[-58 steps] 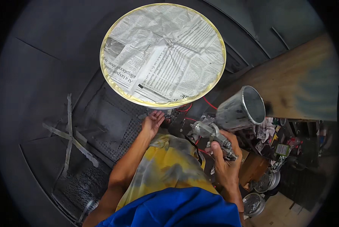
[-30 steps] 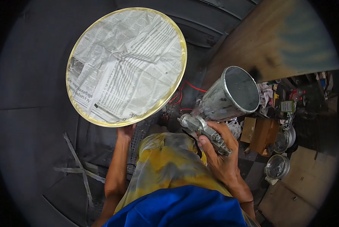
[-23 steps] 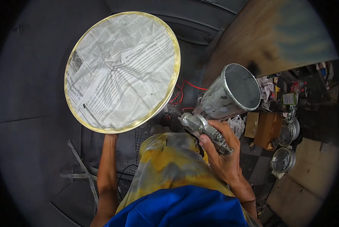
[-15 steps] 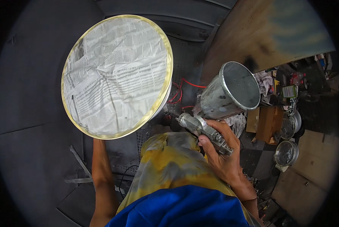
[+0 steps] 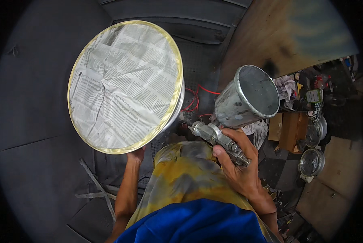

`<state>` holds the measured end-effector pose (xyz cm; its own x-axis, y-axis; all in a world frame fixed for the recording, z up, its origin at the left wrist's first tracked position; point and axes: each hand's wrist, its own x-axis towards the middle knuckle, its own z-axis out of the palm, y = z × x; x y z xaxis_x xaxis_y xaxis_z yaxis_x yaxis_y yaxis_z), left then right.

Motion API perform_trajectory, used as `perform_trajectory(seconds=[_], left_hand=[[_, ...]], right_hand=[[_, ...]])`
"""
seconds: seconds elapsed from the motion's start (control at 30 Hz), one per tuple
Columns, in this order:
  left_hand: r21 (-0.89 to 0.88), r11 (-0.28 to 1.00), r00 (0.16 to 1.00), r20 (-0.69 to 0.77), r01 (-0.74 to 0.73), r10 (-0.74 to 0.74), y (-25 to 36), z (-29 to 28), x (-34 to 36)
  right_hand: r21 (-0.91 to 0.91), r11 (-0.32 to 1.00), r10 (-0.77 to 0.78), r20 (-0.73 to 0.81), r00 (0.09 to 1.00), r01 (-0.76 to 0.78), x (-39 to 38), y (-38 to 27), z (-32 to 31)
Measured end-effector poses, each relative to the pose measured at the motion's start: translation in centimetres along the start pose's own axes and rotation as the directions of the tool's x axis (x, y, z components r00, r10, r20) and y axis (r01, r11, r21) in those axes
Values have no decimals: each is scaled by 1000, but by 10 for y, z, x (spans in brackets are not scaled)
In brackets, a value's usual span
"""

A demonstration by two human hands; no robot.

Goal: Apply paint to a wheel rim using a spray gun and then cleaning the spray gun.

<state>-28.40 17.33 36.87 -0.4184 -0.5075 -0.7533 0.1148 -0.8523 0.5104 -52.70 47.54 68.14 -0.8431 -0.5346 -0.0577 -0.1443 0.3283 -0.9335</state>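
On the left is a broad round piece, its face masked with newspaper and edged with yellow tape. Part of its pale side wall shows at the lower right. My left hand is under its lower edge and appears to support it, with the fingers mostly hidden behind it. My right hand is closed round a metal spray gun, thumb along its body. The gun's nozzle end points left toward the round piece, with a gap between them. Above the gun sits its grey paint-stained metal cup, open at the top.
A red hose lies behind the gun. Crossed grey bars stand low on the left. To the right are a cardboard box, round metal rims and a cluttered shelf. A brown panel leans at the upper right.
The masked round piece has turned clockwise and dropped slightly. My left hand has shifted right beneath it and now shows at its edge. The spray gun has barely moved.
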Motion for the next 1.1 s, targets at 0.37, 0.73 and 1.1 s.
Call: perform_trajectory(seconds=[0.37, 0.73, 1.1], left_hand=[[42, 988, 989, -17, -148, 149, 102, -36, 54], [80, 982, 985, -17, -172, 174, 148, -96, 100], [117, 990, 996, 21, -84, 82, 119, -149, 110]], right_hand=[[48, 999, 19, -5, 1000, -19, -7, 17, 3], [-67, 997, -34, -17, 999, 33, -16, 18, 15], [56, 991, 129, -190, 973, -120, -33, 29, 36]])
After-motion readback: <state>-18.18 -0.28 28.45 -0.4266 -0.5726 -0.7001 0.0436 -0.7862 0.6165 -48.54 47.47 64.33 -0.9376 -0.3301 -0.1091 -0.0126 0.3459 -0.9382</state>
